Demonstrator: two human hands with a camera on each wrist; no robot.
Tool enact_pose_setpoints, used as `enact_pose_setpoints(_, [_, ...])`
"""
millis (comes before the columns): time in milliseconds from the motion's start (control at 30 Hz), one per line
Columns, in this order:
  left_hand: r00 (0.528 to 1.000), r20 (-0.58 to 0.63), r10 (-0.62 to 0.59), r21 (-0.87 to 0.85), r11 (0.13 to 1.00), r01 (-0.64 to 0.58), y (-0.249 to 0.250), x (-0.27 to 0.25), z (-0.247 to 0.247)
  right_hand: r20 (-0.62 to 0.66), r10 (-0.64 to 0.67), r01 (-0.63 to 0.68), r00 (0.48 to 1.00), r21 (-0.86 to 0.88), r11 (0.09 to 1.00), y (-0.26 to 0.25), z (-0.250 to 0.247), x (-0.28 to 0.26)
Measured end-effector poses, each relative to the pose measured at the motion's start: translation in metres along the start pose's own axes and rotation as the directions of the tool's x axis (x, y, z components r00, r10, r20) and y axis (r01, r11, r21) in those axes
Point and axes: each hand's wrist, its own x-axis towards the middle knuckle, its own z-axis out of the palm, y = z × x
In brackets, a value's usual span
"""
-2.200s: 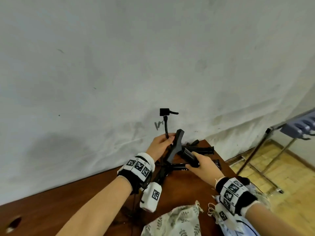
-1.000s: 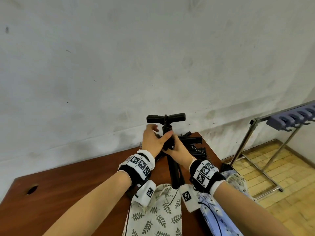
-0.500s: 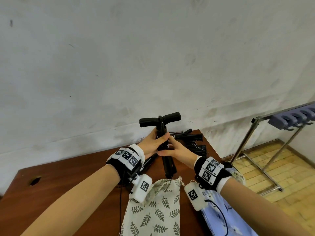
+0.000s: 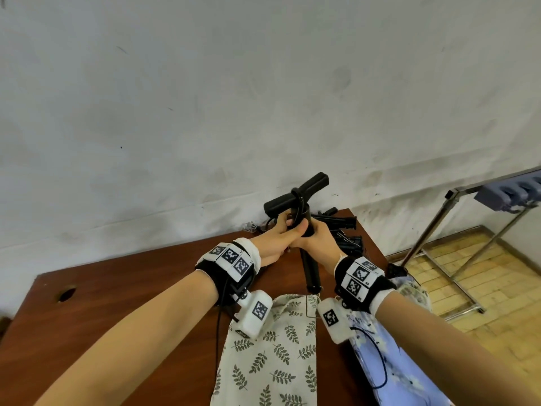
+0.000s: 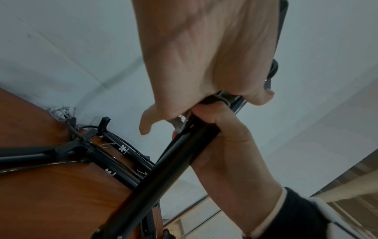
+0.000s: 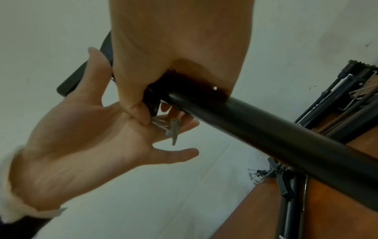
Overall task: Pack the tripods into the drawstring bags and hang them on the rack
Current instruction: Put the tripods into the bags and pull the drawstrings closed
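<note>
A black tripod (image 4: 310, 268) stands nearly upright over the table, two of its legs splayed like a T at the top. Its lower end hangs just above the mouth of the leaf-print drawstring bag (image 4: 272, 353). My left hand (image 4: 282, 231) curls round the hub under the splayed legs, little finger sticking out. My right hand (image 4: 317, 238) grips the tube (image 6: 266, 134) just below, touching the left hand. In the left wrist view the tube (image 5: 163, 177) runs down past both hands. A small grey metal piece (image 6: 174, 129) dangles by the hub.
A blue floral bag (image 4: 377, 361) lies right of the leaf bag. More folded tripods (image 4: 342, 224) are piled at the brown table's (image 4: 117, 303) far corner by the wall. A metal rack (image 4: 456, 194) with blue hooks (image 4: 509, 194) stands on the floor at right.
The tripod, spread open at the table's far corner before, now stands upright in both hands above the leaf bag's mouth. In the last half second the T-shaped top tilted slightly.
</note>
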Motion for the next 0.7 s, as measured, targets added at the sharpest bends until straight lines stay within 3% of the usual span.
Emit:
enact_pose_setpoints(67, [1.000,-0.012,0.011,0.041,0.999,-0.011,-0.001,0.007,-0.008,-0.034,0.007,-0.007,0.999,0.005,1.000,0.001,0.004,0.004])
enact_pose_setpoints(200, [0.961,-0.103,0.258,0.337,0.918,-0.210,0.000,0.018,-0.025,-0.118,0.015,-0.025,0.993,-0.087,0.996,-0.008,-0.001,0.022])
enact_pose_setpoints(267, [0.942,-0.171,0.289,0.345,0.913,-0.217,-0.006,0.024,-0.042,-0.171,0.011,-0.039,0.985,-0.166,0.985,-0.016,-0.011,0.034])
enact_pose_setpoints(400, [0.991,-0.113,0.070,0.173,0.984,-0.050,-0.011,0.031,-0.059,-0.247,0.028,-0.096,0.969,-0.271,0.958,-0.024,-0.031,0.047])
enact_pose_setpoints(500, [0.994,-0.080,-0.072,0.284,0.954,0.092,-0.054,0.038,-0.079,-0.301,0.029,-0.159,0.953,-0.415,0.896,-0.016,-0.042,0.046])
enact_pose_setpoints(600, [0.935,-0.035,-0.352,0.592,0.747,0.303,-0.127,0.050,-0.096,-0.258,0.015,-0.196,0.966,-0.695,0.692,-0.005,-0.049,0.044])
enact_pose_setpoints(700, [0.868,-0.009,-0.496,0.816,0.498,0.293,-0.183,0.060,-0.090,-0.077,0.121,-0.119,0.990,-0.913,0.389,0.011,-0.046,0.039])
